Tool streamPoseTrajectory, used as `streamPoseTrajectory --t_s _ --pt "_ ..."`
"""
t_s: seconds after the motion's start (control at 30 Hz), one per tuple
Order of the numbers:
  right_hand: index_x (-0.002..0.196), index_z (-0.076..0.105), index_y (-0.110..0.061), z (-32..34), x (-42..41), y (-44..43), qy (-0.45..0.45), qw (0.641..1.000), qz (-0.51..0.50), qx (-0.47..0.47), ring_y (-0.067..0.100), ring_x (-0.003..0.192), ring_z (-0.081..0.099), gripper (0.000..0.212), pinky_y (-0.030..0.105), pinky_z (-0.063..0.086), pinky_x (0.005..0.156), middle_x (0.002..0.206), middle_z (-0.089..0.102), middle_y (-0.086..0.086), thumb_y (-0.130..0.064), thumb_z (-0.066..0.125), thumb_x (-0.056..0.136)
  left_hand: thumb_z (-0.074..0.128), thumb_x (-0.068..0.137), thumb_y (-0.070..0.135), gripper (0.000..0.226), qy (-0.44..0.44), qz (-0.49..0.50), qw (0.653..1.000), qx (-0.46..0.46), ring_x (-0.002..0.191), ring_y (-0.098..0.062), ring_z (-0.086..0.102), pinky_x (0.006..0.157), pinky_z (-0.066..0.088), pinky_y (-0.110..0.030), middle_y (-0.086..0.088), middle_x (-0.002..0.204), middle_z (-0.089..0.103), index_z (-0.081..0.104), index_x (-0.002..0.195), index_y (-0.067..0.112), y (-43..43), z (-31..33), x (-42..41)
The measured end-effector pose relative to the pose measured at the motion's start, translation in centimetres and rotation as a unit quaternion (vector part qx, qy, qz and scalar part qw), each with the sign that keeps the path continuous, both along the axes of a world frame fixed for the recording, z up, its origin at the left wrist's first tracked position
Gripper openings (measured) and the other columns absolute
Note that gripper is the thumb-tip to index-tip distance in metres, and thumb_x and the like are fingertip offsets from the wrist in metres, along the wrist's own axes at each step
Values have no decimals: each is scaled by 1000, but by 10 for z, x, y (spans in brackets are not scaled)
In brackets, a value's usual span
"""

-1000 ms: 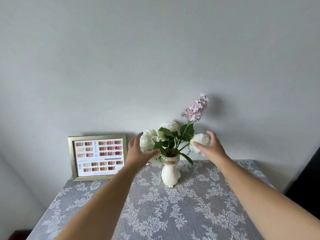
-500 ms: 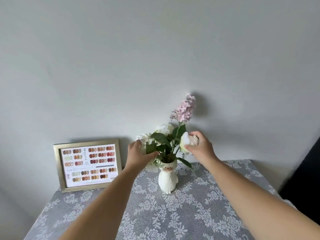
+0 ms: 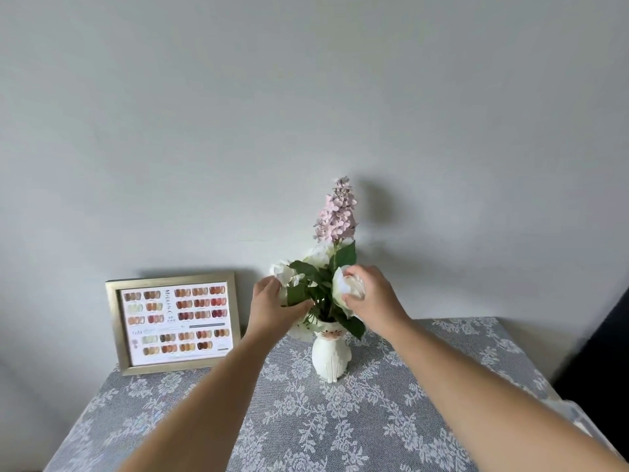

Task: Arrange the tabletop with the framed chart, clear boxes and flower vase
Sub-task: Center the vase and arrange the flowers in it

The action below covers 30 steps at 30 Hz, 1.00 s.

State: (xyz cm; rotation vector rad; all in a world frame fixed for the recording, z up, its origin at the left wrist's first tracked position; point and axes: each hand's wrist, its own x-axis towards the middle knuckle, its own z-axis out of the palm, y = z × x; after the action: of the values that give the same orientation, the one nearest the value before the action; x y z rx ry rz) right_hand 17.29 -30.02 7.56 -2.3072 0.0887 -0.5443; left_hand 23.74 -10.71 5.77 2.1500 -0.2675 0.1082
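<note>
A white cat-faced vase [image 3: 331, 356] stands on the table near the wall, holding white blooms, green leaves and a tall pink flower spike [image 3: 335, 212]. My left hand [image 3: 272, 308] grips the white flowers and leaves on the bouquet's left side. My right hand [image 3: 374, 301] is closed around a white bloom [image 3: 343, 287] on the right side. A gold-framed colour chart [image 3: 175, 321] leans against the wall to the left of the vase. No clear boxes are in view.
The table wears a grey lace floral cloth [image 3: 306, 427]. A plain grey wall [image 3: 306, 114] rises right behind it. A dark object [image 3: 606, 349] stands past the table's right edge.
Both hands went from open beside the bouquet to closed on its flowers. The pink spike now stands more upright. The view has shifted slightly.
</note>
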Motion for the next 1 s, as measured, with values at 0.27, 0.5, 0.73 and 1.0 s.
streamPoseTrajectory --t_s 0.27,0.5,0.73,1.0 --pt "95 62 -26 15 -5 -14 -21 988 -112 -105 21 96 51 22 33 47 77 107 55 -3 -34 60 75 78 61 51 45 -4 -11 1000 23 93 -7 49 69 40 -8 9 116 41 52 89 27 1 3 1" --pt "104 69 -27 44 35 -17 96 985 -144 -26 25 106 57 38 39 45 92 112 65 1 -53 63 77 80 59 47 45 -4 -17 1000 -2 86 0 50 57 40 -3 10 116 39 54 91 28 4 0 -1" --pt "86 69 -18 47 59 -11 121 978 -127 112 24 98 63 25 41 48 92 107 70 3 -37 76 72 80 57 49 62 -5 -23 1000 -16 95 -2 50 69 42 -2 10 124 38 58 110 26 8 -3 0" --pt "84 69 -23 23 45 -20 163 978 -131 2 21 99 59 24 33 30 83 101 71 -6 -44 73 72 78 59 52 81 -13 -17 1000 16 110 -6 43 97 36 -20 5 141 32 53 125 12 3 -2 7"
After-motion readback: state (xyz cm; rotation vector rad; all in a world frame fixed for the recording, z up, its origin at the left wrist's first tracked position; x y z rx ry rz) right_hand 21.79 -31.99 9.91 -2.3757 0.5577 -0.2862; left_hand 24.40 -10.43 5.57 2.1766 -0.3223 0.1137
